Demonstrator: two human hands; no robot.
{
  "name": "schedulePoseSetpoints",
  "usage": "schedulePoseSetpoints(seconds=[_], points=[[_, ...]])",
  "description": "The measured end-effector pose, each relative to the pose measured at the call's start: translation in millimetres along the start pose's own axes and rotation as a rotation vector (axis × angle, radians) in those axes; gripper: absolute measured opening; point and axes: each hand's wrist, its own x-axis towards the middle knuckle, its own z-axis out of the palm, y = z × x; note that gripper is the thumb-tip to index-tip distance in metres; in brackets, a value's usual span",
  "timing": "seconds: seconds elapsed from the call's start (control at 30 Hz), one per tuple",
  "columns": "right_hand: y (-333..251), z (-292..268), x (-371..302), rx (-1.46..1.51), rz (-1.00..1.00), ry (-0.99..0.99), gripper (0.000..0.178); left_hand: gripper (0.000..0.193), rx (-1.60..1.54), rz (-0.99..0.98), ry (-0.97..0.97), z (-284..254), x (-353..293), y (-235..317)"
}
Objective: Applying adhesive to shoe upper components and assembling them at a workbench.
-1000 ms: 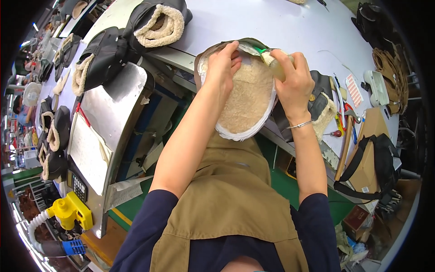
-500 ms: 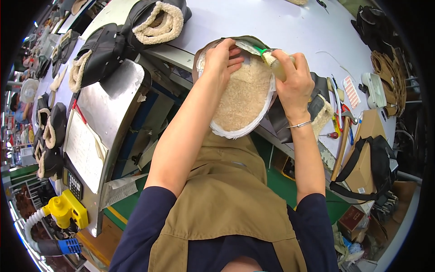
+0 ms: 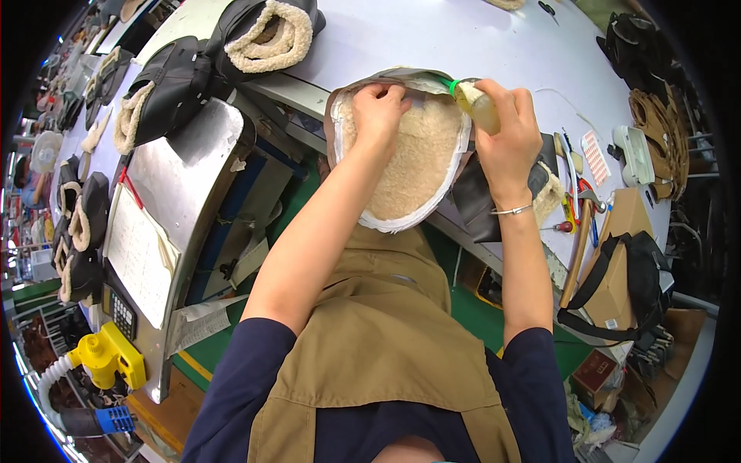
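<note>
A cream fleece-lined oval piece (image 3: 411, 170) with a white rim and a grey-brown outer edge lies tilted at the table's near edge, above my lap. My left hand (image 3: 377, 117) is over its upper left part; the fingers are curled together near the upper rim, and what they pinch, if anything, is hidden. In my right hand (image 3: 508, 139) is a translucent squeeze bottle (image 3: 480, 108) with yellowish contents and a green nozzle. The nozzle points left and touches or nearly touches the piece's upper right rim; I cannot tell which.
Black fleece-lined items (image 3: 166, 89) stand at the left. A notebook (image 3: 143, 247), a calculator (image 3: 120, 310) and a yellow blower (image 3: 108, 356) are on the metal side table. To the right lie a hammer (image 3: 580, 247), other hand tools, a cardboard box (image 3: 621, 266) and a black strap bag (image 3: 652, 270).
My left hand has moved slightly down and left, its fingers going from stretched to curled. The bottle and my right hand have shifted a little to the right.
</note>
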Motion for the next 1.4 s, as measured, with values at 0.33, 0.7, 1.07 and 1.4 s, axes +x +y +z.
schedulePoseSetpoints(seconds=[0.33,0.7,1.07,1.4], points=[[33.4,-10.0,6.7,0.541,0.586,0.134,0.027,0.015,-0.104,-0.015,0.001,0.9,3.3,-1.4],[-6.9,-16.9,14.5,0.328,-0.079,-0.061,0.037,0.012,-0.119,0.012,-0.02,-4.1,10.0,-7.1],[-12.5,34.7,36.3,0.284,-0.044,0.116,0.04,0.014,-0.013,0.133,0.058,4.2,21.3,-30.8],[-31.5,18.6,36.4,0.368,0.041,0.016,0.034,0.016,0.491,0.49,0.179,4.9,4.8,-29.9]])
